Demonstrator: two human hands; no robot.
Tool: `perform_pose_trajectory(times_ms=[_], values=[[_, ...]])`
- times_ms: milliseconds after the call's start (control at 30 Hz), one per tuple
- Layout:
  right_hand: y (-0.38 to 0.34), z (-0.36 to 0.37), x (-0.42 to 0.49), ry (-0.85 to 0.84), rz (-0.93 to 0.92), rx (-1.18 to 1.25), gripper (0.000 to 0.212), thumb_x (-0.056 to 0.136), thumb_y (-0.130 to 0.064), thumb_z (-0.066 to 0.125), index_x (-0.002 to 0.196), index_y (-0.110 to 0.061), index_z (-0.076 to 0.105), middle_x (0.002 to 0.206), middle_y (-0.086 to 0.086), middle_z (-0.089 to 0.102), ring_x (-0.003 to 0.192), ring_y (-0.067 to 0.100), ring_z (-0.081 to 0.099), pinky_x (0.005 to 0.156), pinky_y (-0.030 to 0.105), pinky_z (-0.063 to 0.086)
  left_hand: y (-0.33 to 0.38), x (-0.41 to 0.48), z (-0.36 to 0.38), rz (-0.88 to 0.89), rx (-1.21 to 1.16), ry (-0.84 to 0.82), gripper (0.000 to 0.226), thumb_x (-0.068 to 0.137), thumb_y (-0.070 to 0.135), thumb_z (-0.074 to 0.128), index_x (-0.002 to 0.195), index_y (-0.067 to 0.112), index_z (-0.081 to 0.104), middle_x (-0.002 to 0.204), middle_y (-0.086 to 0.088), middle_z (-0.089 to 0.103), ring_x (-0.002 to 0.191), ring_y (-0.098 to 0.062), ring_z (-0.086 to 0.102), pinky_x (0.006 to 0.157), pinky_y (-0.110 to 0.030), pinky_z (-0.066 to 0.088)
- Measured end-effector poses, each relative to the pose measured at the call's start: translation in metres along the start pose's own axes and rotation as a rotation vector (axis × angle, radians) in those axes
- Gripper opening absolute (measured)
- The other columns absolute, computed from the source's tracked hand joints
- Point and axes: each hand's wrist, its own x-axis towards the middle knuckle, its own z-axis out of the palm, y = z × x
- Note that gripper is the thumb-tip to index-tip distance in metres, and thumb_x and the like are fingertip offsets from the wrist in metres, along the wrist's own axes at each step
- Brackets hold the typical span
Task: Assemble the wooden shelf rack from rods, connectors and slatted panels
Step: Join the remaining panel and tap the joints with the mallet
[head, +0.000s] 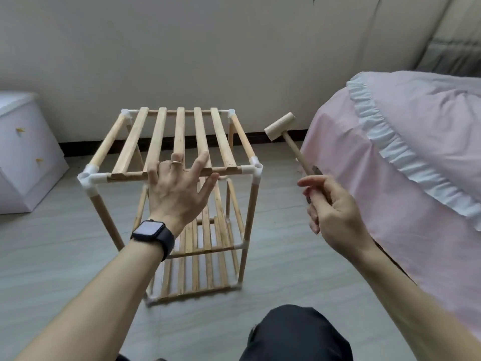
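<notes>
Left hand (179, 188) lies spread on the rack (166, 142) at its front edge; right hand (335, 212) grips mallet (279, 126) alongside.

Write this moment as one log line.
rack: standing, three tiers | left hand: open, on top panel | right hand: grips mallet, raised beside rack
</notes>
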Motion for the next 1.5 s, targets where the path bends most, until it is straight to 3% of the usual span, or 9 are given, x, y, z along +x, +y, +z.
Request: perform_pose_trajectory(times_ms=[133,300,433,833,1000,1167,1333,1433,1500], values=[[0.0,-0.004,-0.015,-0.002,-0.124,-0.367,0.026,0.106,-0.015,0.043,0.123,-0.031,0.055,0.089,-0.011,0.058,0.077,0.003,0.055,0.068,0.012,0.04,0.001,-0.004,-0.005,-0.025,-0.034,-0.049,0.055,0.098,0.064,0.038,0.145,0.035,0.044,0.13,-0.013,0.041,0.1,-0.033,0.053,0.102,-0.048,0.031],[-0.009,-0.014,-0.015,-0.099,-0.113,-0.521,0.03,0.106,-0.017,0.042,0.128,-0.038,0.047,0.109,-0.014,0.059,0.095,-0.005,0.055,0.081,0.022,0.041,0.0,-0.005,-0.008,-0.031,-0.059,-0.056,0.055,0.097,0.065,0.037,0.145,0.038,0.044,0.129,-0.012,0.041,0.102,-0.032,0.054,0.102,-0.047,0.031],[-0.015,-0.016,-0.015,-0.087,-0.151,-0.688,0.037,0.107,-0.028,0.04,0.143,-0.025,0.044,0.13,-0.003,0.057,0.113,0.018,0.057,0.096,0.041,0.045,-0.001,-0.004,-0.006,-0.029,-0.057,-0.065,0.057,0.096,0.067,0.033,0.145,0.04,0.042,0.128,-0.011,0.041,0.102,-0.03,0.054,0.102,-0.047,0.03],[-0.029,-0.014,-0.006,-0.182,0.07,-0.862,0.033,0.107,-0.039,0.034,0.085,-0.026,0.054,0.081,-0.004,0.064,0.084,0.027,0.058,0.075,0.042,0.042,-0.002,-0.005,-0.007,-0.031,-0.055,-0.099,0.058,0.097,0.069,0.03,0.148,0.042,0.04,0.131,-0.01,0.041,0.105,-0.027,0.054,0.104,-0.046,0.028],[-0.058,-0.021,0.018,-0.176,-0.002,-0.856,0.032,0.108,-0.038,0.037,0.085,-0.026,0.058,0.077,-0.01,0.063,0.081,0.018,0.057,0.07,0.037,0.04,-0.003,-0.004,-0.005,-0.034,-0.051,-0.081,0.057,0.097,0.067,0.033,0.146,0.041,0.043,0.131,-0.013,0.043,0.104,-0.029,0.055,0.105,-0.047,0.027],[-0.069,-0.027,0.022,0.163,-0.346,-0.57,0.023,0.105,-0.036,0.036,0.09,-0.027,0.051,0.065,-0.011,0.06,0.062,0.001,0.057,0.057,0.013,0.04,-0.002,-0.003,-0.005,-0.025,-0.047,-0.075,0.057,0.097,0.067,0.033,0.145,0.04,0.043,0.131,-0.013,0.043,0.102,-0.03,0.056,0.104,-0.048,0.027],[-0.039,-0.031,0.016,-0.241,-0.023,-1.033,0.029,0.105,-0.042,0.037,0.091,-0.026,0.057,0.078,-0.004,0.064,0.082,0.026,0.063,0.071,0.04,0.046,-0.003,-0.005,-0.006,-0.013,-0.042,-0.081,0.058,0.096,0.068,0.03,0.145,0.04,0.043,0.13,-0.013,0.043,0.102,-0.03,0.056,0.104,-0.048,0.027],[-0.045,-0.033,0.014,0.083,-0.26,-0.698,0.028,0.102,-0.046,0.036,0.086,-0.031,0.054,0.071,-0.019,0.065,0.069,-0.002,0.061,0.058,0.014,0.041,-0.003,-0.005,-0.006,-0.016,-0.038,-0.082,0.059,0.096,0.068,0.028,0.145,0.04,0.043,0.131,-0.013,0.044,0.102,-0.03,0.056,0.104,-0.048,0.027],[-0.043,-0.03,0.01,0.089,-0.323,-0.676,0.022,0.103,-0.041,0.036,0.087,-0.03,0.046,0.075,-0.025,0.063,0.068,-0.006,0.059,0.057,0.019,0.038,-0.003,-0.005,-0.006,-0.014,-0.046,-0.09,0.058,0.096,0.068,0.029,0.145,0.04,0.043,0.131,-0.013,0.044,0.103,-0.03,0.056,0.105,-0.048,0.026]])
